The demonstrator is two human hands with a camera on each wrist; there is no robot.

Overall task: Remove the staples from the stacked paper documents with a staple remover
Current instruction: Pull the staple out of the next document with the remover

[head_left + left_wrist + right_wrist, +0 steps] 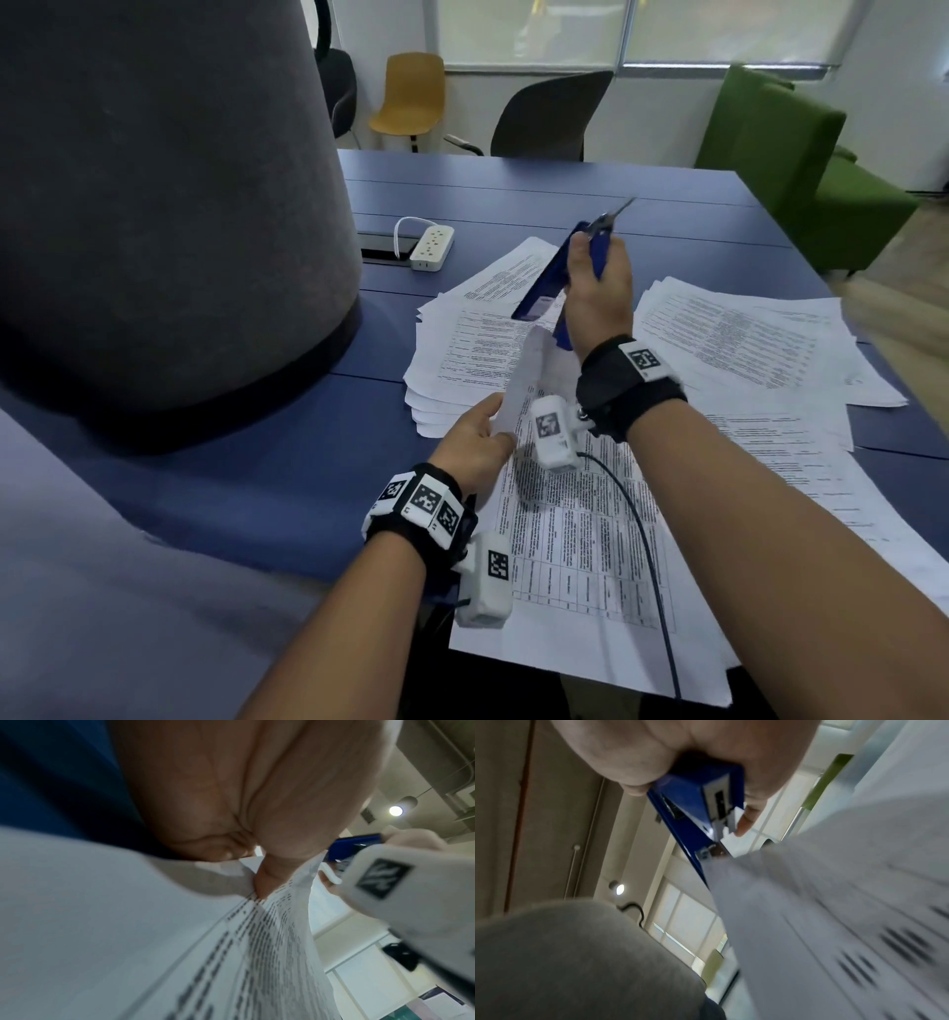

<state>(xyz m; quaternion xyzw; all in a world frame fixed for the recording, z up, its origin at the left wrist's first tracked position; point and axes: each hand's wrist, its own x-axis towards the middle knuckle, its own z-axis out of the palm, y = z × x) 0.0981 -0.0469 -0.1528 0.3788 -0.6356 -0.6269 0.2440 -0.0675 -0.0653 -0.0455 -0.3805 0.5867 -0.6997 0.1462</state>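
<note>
Above desk (287, 478): right hand (598, 293) grips blue stapler (590, 257); left hand (475, 444) pinches sheet (524, 380); paper stacks (744, 339), power strip (432, 248) around.

Blue staple remover (580, 272) in right hand (598, 298), above papers (590, 539)

Grey lamp shade (169, 205) blocks left; paper stacks (744, 339) crowd right.
</note>
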